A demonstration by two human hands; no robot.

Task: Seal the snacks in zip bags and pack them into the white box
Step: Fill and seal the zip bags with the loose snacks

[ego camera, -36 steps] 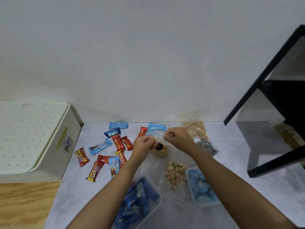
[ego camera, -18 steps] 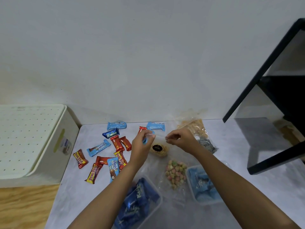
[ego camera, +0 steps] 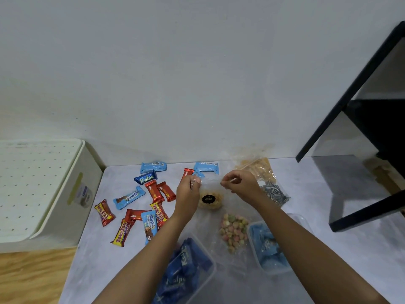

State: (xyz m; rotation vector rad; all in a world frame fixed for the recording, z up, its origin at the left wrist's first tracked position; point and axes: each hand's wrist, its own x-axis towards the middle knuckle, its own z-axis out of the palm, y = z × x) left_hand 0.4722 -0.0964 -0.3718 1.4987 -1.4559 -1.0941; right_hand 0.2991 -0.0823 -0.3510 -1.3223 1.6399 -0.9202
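Observation:
A clear zip bag point(ego camera: 210, 187) with a yellow snack and a round black label point(ego camera: 208, 199) inside lies upright between my hands at the table's middle. My left hand point(ego camera: 188, 194) pinches the bag's top left corner. My right hand point(ego camera: 240, 185) pinches the top edge on the right. A second clear bag of small coloured candies point(ego camera: 234, 231) lies nearer to me. The white box point(ego camera: 39, 191) with a perforated lid stands at the left, lid on.
Several wrapped bars point(ego camera: 140, 207) lie scattered left of my hands. Two clear tubs of blue snacks point(ego camera: 186, 266) point(ego camera: 267, 246) sit at the front. Bags of orange crackers point(ego camera: 258, 167) and striped sweets point(ego camera: 274, 194) lie at the right. A black frame point(ego camera: 359, 106) stands at far right.
My hands have moved apart along the bag's top edge, and the bag now stands stretched between them with the labelled snack showing below.

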